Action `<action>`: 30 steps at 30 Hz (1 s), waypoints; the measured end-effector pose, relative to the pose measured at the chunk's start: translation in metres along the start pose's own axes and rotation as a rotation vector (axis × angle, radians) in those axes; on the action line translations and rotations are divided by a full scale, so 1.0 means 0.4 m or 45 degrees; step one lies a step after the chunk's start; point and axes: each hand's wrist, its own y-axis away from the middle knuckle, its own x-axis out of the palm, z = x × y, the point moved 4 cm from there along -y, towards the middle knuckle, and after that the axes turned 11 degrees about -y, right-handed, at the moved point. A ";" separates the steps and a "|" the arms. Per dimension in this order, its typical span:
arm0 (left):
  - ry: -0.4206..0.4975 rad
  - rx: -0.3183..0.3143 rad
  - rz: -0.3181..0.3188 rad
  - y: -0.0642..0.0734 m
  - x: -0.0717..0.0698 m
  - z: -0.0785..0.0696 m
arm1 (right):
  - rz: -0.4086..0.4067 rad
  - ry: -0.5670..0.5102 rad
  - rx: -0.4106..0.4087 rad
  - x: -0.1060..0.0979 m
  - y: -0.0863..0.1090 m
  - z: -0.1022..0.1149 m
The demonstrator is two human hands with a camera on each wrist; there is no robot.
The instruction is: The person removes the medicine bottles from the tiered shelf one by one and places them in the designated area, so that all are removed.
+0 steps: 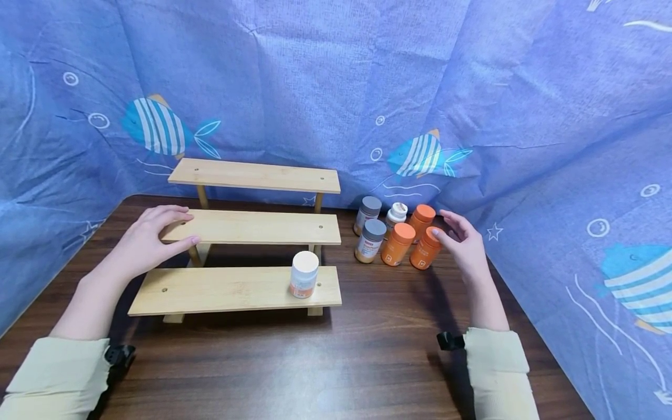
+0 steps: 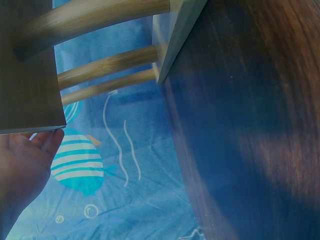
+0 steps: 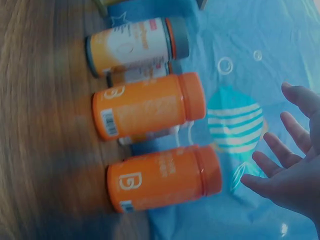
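My left hand [image 1: 152, 236] grips the left end of the middle board of a three-tier wooden shelf [image 1: 252, 226], thumb at the front edge and fingers at the back. In the left wrist view, fingertips [image 2: 52, 140] meet the board's edge. My right hand [image 1: 466, 245] is spread beside the front-right orange bottle [image 1: 424, 252]; the right wrist view shows a gap between the fingers [image 3: 272, 160] and the bottles. Two more orange bottles, front [image 1: 396, 248] and back [image 1: 422, 219], stand with it. A white bottle with an orange-banded label [image 1: 304, 275] stands upright on the lowest board's right end.
Left of the orange bottles are two grey-capped bottles, front [image 1: 370, 242] and back [image 1: 366, 213], and a small white-capped bottle [image 1: 396, 214]. Everything stands on a dark wooden table [image 1: 294, 361]. A blue fish-print cloth [image 1: 315, 87] hangs behind and at both sides.
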 end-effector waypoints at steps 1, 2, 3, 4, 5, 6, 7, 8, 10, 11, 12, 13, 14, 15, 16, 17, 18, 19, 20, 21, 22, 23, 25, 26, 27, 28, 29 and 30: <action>0.000 -0.001 0.002 0.000 0.000 0.000 | 0.004 -0.006 -0.011 0.005 0.003 0.008; 0.000 -0.004 0.005 0.000 -0.001 -0.001 | 0.008 -0.012 -0.018 0.009 0.004 0.014; 0.000 -0.006 0.009 0.000 -0.001 -0.001 | 0.013 -0.017 -0.027 0.013 0.007 0.020; -0.001 -0.010 0.014 0.000 -0.001 -0.001 | 0.018 -0.019 -0.034 0.017 0.009 0.026; -0.001 -0.014 0.018 0.000 -0.001 -0.001 | 0.023 -0.022 -0.039 0.022 0.011 0.033; -0.003 -0.017 0.022 0.001 -0.001 -0.001 | 0.027 -0.027 -0.044 0.025 0.013 0.039; -0.003 -0.019 0.025 0.001 -0.001 -0.001 | 0.031 -0.034 -0.047 0.029 0.015 0.044; -0.003 -0.021 0.027 0.001 -0.001 0.000 | 0.035 -0.041 -0.052 0.034 0.018 0.049; -0.003 -0.022 0.028 0.000 -0.001 0.001 | 0.041 -0.065 -0.065 0.043 0.023 0.060; -0.002 -0.021 0.027 0.000 0.000 0.001 | 0.045 -0.085 -0.073 0.048 0.025 0.065; -0.002 -0.019 0.026 0.000 0.000 0.002 | 0.049 -0.104 -0.083 0.053 0.027 0.069; 0.000 -0.018 0.025 0.000 0.000 0.002 | 0.054 -0.116 -0.094 0.057 0.029 0.073; 0.000 -0.015 0.023 -0.001 0.001 0.002 | 0.062 -0.133 -0.105 0.062 0.031 0.077; 0.001 -0.011 0.020 -0.001 0.001 0.002 | 0.072 -0.149 -0.115 0.066 0.033 0.080; 0.002 -0.008 0.018 -0.002 0.001 0.002 | 0.086 -0.171 -0.123 0.071 0.034 0.083; 0.002 -0.006 0.017 -0.002 0.001 0.002 | 0.098 -0.179 -0.125 0.075 0.036 0.086; 0.000 -0.008 0.020 -0.002 0.001 0.002 | 0.111 -0.186 -0.129 0.080 0.039 0.090; -0.001 -0.008 0.021 -0.002 0.000 0.002 | 0.122 -0.189 -0.129 0.085 0.042 0.094; -0.002 -0.010 0.024 -0.002 0.000 0.002 | 0.132 -0.192 -0.130 0.091 0.044 0.098; -0.002 -0.013 0.027 -0.002 0.000 0.002 | 0.141 -0.194 -0.133 0.097 0.046 0.102; -0.002 -0.016 0.031 -0.002 -0.001 0.002 | 0.148 -0.192 -0.137 0.103 0.048 0.106; -0.001 -0.018 0.034 -0.002 -0.001 0.003 | 0.154 -0.187 -0.139 0.108 0.051 0.109; 0.001 -0.019 0.037 -0.002 0.000 0.004 | 0.170 -0.198 -0.153 0.120 0.054 0.114; 0.003 -0.020 0.038 -0.002 0.000 0.004 | 0.177 -0.204 -0.157 0.125 0.055 0.116; 0.003 -0.019 0.038 -0.002 0.000 0.004 | 0.182 -0.208 -0.160 0.131 0.057 0.118; 0.004 -0.018 0.037 -0.002 0.000 0.005 | 0.184 -0.211 -0.161 0.136 0.059 0.120; 0.005 -0.018 0.037 -0.002 0.000 0.004 | 0.184 -0.217 -0.162 0.142 0.061 0.122; 0.005 -0.018 0.038 -0.002 0.000 0.004 | 0.180 -0.222 -0.164 0.146 0.063 0.125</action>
